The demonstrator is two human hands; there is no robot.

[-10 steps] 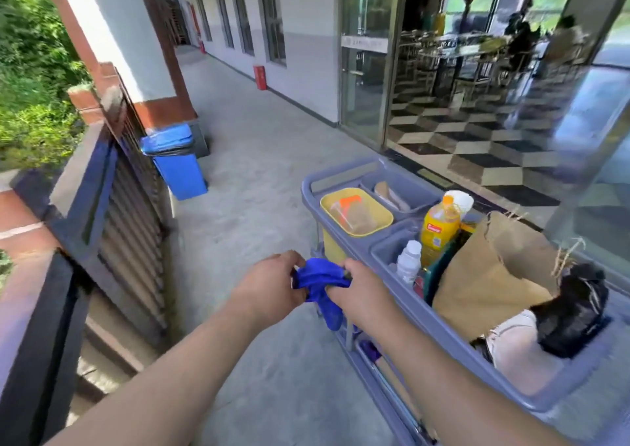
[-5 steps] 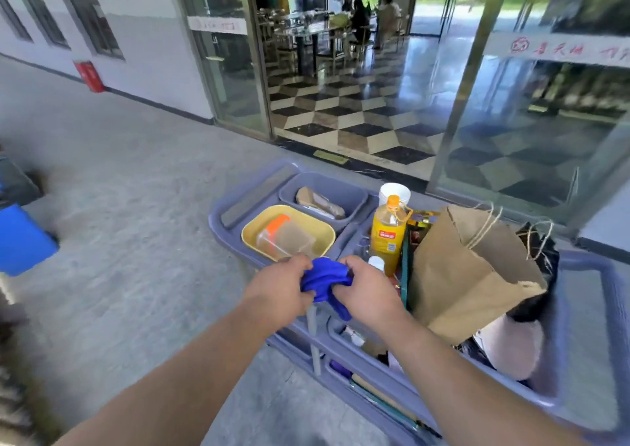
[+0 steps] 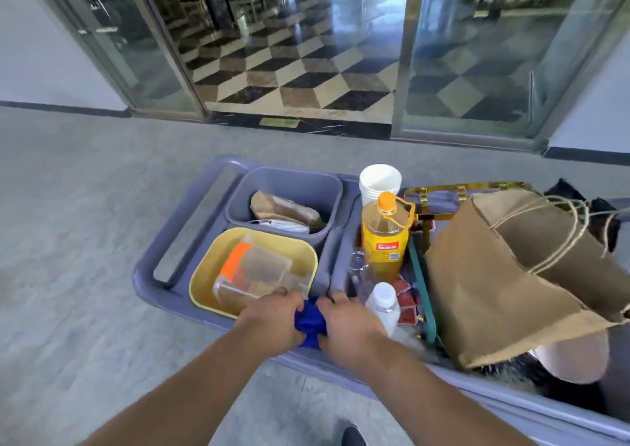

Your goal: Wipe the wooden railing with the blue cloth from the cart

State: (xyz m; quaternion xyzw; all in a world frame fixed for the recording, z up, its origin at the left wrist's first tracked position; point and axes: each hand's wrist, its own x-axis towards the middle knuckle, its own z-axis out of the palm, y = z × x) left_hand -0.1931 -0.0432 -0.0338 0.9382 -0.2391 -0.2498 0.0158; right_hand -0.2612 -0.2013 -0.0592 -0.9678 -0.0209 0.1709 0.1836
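A bunched blue cloth (image 3: 311,323) sits between my two hands, just over the near rim of the grey-blue cart (image 3: 160,268). My left hand (image 3: 272,323) grips its left side. On the right side my right hand (image 3: 351,329) is closed on it too. Both hands hover over the divider between the yellow tub and the bottle compartment. Most of the cloth is hidden by my fingers. The wooden railing is out of view.
On the cart are a yellow tub (image 3: 300,251) with a clear container, a grey bin (image 3: 289,179), a yellow oil bottle (image 3: 385,237), a white cup (image 3: 380,179), a small white bottle (image 3: 383,304) and a brown paper bag (image 3: 511,275). Glass doors (image 3: 494,53) stand beyond the concrete floor.
My view has swung right, away from the railing and blue bin, to face the cart. Both hands have come down with the cloth to the cart's near rim.
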